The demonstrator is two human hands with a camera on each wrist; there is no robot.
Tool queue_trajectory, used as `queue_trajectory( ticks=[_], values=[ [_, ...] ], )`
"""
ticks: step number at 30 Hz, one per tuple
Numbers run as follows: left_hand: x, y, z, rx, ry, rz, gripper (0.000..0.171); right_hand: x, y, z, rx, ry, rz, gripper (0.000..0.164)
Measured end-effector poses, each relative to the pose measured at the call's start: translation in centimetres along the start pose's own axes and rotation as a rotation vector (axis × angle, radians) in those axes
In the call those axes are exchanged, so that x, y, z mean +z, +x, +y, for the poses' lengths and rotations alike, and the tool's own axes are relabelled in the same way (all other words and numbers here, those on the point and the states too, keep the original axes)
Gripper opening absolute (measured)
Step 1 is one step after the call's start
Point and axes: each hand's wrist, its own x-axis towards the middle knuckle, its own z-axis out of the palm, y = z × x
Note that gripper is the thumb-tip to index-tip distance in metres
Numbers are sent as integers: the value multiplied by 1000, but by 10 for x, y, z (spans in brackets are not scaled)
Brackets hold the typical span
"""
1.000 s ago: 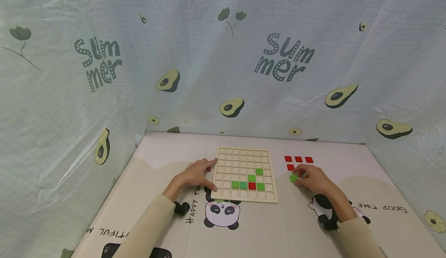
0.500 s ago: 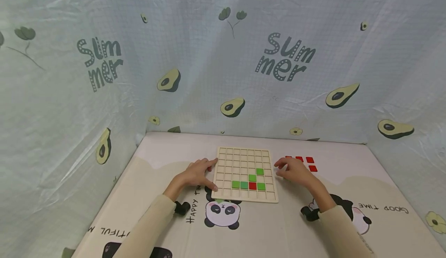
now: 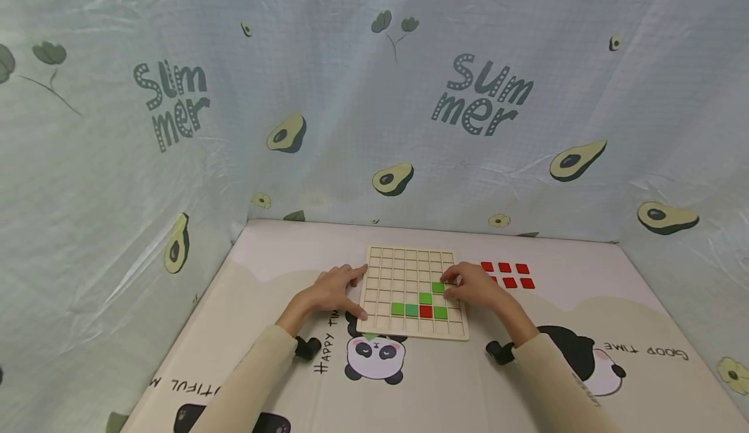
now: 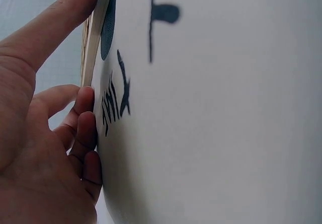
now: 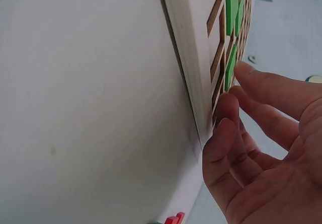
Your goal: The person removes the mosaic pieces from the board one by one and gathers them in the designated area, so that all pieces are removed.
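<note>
At the gridded board (image 3: 399, 274), left hand (image 3: 330, 290) spread against its edge; right hand (image 3: 478, 285), hold unclear.

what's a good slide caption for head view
Left fingers touch the left edge of a gridded board; right fingers are beside its farthest green tile; loose red tiles alongside.

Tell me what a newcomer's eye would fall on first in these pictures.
Probably the bright green tiles and the single red tile on the pale grid board, framed by the left hand at its left edge and the right hand at its right. Next come the loose red tiles in two rows beyond the right hand, then the large SUMMER lettering and avocado prints on the backdrop behind.
</note>
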Motion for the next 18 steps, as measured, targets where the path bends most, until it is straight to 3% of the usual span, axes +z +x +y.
queue_trajectory(
  ticks=[18],
  values=[
    [0, 2, -2, -7, -11, -7, 114, 9, 3, -4, 44, -40, -2, 22]
  ],
)
